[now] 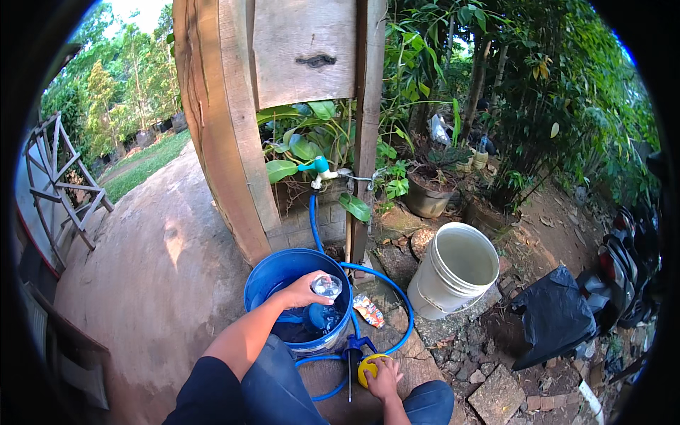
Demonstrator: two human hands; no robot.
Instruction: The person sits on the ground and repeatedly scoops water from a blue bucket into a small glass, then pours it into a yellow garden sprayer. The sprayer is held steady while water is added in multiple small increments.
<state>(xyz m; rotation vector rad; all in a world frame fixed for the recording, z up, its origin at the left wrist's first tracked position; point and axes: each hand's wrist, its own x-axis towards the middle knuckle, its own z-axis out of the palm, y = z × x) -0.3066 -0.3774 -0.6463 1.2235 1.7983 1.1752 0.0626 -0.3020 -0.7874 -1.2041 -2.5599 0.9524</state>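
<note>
My left hand grips a clear plastic cup above the blue bucket. Water stands in that bucket, with a round blue object, perhaps a dipper, in it. My right hand rests on a round yellow lid or container, low between my knees. Just left of it is a dark pump or sprayer with a blue top and a thin metal rod. A blue hose runs down from a tap with a teal handle and loops on the ground beside the bucket.
A white bucket stands right of the hose, with cloudy contents. A printed packet lies between the buckets. Wooden posts rise ahead. Black plastic, broken slabs and a potted plant's pot are at the right.
</note>
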